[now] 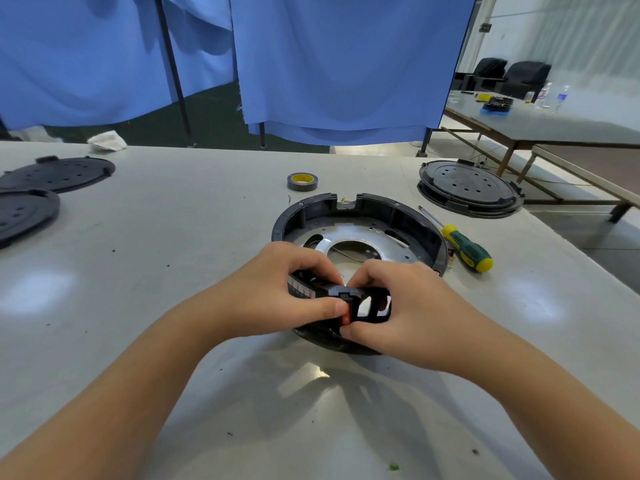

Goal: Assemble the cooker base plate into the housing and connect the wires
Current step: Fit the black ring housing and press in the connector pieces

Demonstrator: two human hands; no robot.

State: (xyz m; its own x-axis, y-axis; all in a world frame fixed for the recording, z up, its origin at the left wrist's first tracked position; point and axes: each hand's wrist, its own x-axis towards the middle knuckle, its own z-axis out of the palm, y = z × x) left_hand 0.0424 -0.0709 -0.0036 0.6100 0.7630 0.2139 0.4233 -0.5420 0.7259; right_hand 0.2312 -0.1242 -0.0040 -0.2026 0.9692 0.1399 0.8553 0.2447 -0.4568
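Carefully, I am curling my left hand (277,292) around the black switch panel (341,301) at centre frame, while my right hand (398,306) is pinching its other end against the housing (356,233), where the base plate (377,240) is sitting. Uneven pressing could be trapping wires or cracking a clip.

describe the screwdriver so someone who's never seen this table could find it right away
Start at the round black housing in the middle of the grey table. Just off its right side lies the screwdriver, its metal shaft pointing away from the person. Its green and yellow handle makes it the only brightly coloured tool among the black parts there.
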